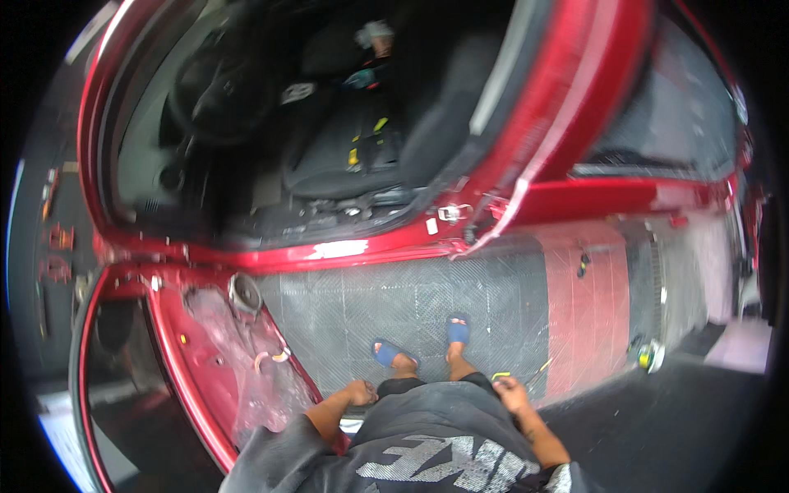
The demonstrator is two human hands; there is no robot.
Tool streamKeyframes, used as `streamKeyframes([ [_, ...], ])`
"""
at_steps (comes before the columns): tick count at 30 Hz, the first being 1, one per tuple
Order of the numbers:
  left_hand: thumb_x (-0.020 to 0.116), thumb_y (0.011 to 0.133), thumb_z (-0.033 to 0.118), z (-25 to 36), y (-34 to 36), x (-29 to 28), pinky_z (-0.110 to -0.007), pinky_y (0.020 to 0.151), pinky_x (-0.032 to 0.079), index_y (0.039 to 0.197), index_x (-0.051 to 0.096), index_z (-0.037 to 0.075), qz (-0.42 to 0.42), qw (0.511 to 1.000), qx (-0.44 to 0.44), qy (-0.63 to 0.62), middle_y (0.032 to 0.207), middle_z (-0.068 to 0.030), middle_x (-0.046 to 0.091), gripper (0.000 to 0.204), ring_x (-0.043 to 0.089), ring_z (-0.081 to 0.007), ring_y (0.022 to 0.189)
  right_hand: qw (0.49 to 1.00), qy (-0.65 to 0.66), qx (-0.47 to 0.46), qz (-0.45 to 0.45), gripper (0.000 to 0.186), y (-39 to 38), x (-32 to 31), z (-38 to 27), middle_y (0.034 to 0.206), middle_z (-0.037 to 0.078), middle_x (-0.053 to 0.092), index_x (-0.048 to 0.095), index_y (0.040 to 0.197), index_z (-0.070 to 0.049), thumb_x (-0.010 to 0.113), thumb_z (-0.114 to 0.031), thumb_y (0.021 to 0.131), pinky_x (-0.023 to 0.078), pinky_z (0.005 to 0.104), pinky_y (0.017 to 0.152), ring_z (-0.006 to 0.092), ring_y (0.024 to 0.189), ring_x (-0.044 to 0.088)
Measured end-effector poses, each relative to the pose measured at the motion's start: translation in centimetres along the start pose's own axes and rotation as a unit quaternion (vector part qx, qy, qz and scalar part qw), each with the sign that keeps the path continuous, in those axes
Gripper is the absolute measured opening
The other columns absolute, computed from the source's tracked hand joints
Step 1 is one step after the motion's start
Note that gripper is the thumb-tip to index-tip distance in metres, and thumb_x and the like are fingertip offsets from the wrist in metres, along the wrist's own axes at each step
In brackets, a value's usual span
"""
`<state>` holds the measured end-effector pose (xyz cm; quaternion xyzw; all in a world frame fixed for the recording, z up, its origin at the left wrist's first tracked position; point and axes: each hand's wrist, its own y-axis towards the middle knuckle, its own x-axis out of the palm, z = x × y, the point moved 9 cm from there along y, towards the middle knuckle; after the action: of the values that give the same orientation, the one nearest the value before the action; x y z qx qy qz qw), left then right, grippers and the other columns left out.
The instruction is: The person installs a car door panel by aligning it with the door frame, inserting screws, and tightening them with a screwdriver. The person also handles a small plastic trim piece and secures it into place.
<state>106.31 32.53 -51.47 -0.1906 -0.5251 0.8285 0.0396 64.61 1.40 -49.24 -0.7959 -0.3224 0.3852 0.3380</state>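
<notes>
My left hand hangs beside my left thigh with its fingers curled in, next to the red car's open front door. Whatever it holds, if anything, is hidden. By my right thigh, my right hand is also closed. A small yellow piece shows right at its fingers; I cannot tell whether it is gripped or lies beyond. The open door has its inner panel off, baring crinkled clear plastic sheeting and a round speaker. Neither hand visibly touches the car.
Ahead, the red door sill borders the cabin, with a dark front seat carrying yellow-marked items and a steering wheel. A rear door extends at right. Small items lie on the grey and red tiled floor. A round roll sits at right.
</notes>
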Motion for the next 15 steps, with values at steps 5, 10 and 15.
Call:
streamKeyframes([
  [5, 0.072, 0.089, 0.021, -5.3, 2.7, -5.1, -0.037, 0.074, 0.057, 0.106, 0.074, 0.008, 0.245, 0.954, -0.115, -0.127, 0.094, -0.0118, 0.075, 0.021, 0.072, -0.0273, 0.082, 0.99, -0.019, 0.063, 0.125, 0.056, -7.6, -12.4, 7.4, 0.121, 0.022, 0.07, 0.065, 0.128, -0.001, 0.072, -0.041, 0.091, 0.052, 0.0386, 0.097, 0.0315, 0.114, 0.068],
  [10, 0.062, 0.097, 0.011, 6.6, 2.4, -6.3, -0.027, 0.046, 0.042, 0.1, 0.062, 0.007, 0.239, 0.924, -0.059, -0.293, 0.075, -0.0041, 0.062, 0.005, 0.059, -0.0143, 0.058, 0.982, -0.022, 0.077, 0.169, 0.056, -7.7, -19.9, 16.4, 0.117, 0.021, 0.071, 0.065, 0.129, -0.004, 0.073, -0.042, 0.089, 0.053, 0.0405, 0.096, 0.0335, 0.109, 0.069],
  [15, 0.061, 0.096, 0.016, 21.9, 4.8, -0.1, -0.03, 0.045, 0.041, 0.103, 0.066, 0.005, 0.144, 0.965, -0.107, -0.191, 0.078, -0.0068, 0.066, 0.014, 0.06, -0.0164, 0.059, 0.963, 0.147, 0.059, 0.217, 0.055, -5.1, -24.4, 22.8, 0.113, 0.021, 0.072, 0.065, 0.128, -0.004, 0.074, -0.041, 0.088, 0.054, 0.0397, 0.092, 0.032, 0.103, 0.071],
])
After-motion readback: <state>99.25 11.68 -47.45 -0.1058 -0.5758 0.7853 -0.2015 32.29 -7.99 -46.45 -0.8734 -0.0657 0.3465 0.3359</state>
